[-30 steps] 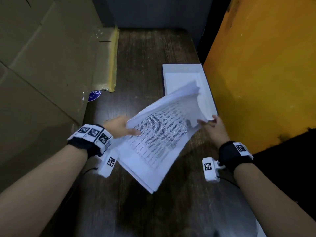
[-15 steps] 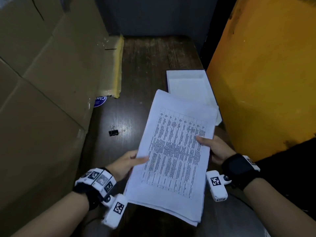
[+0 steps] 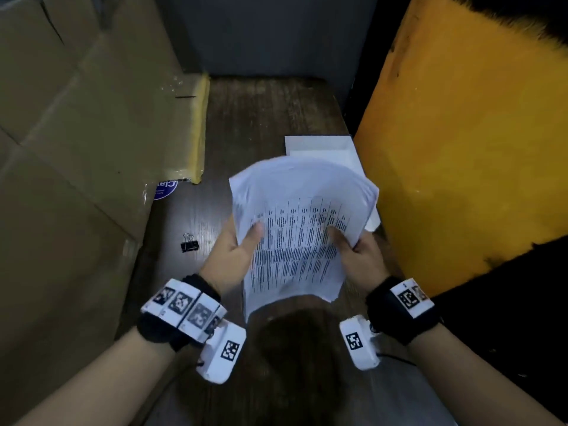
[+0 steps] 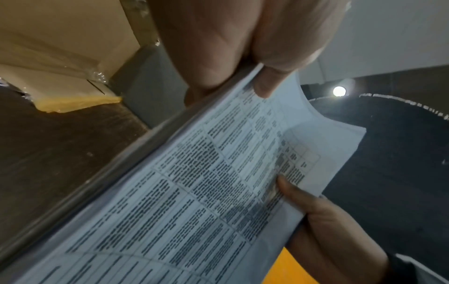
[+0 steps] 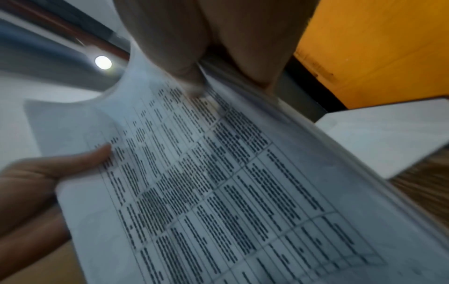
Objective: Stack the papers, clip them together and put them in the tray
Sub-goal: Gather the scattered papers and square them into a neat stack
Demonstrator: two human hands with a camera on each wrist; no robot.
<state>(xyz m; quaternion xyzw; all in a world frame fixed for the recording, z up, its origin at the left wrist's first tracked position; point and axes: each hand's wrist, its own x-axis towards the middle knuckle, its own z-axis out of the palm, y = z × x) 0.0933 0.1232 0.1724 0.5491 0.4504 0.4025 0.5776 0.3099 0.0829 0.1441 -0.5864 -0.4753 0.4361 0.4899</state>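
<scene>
papers (image 3: 295, 229) held upright between left hand (image 3: 233, 256) and right hand (image 3: 359, 256), both pinching its side edges.

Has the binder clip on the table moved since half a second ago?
No. The binder clip lies in the same spot beside the cardboard box, below its blue sticker; only the camera shifted.

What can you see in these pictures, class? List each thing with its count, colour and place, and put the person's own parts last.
Papers: one stack, white with black print, held upright above the table, top curling.
Binder clip: one, black, on the table left of the papers.
Tray: one, white, beyond the papers by the orange panel.
Table: one, dark wood.
Cardboard: brown, along the left.
Sticker: one, blue, at the cardboard's foot.
Orange panel: one, along the right.
Left hand: grips the stack's left edge.
Right hand: grips its right edge.
</scene>
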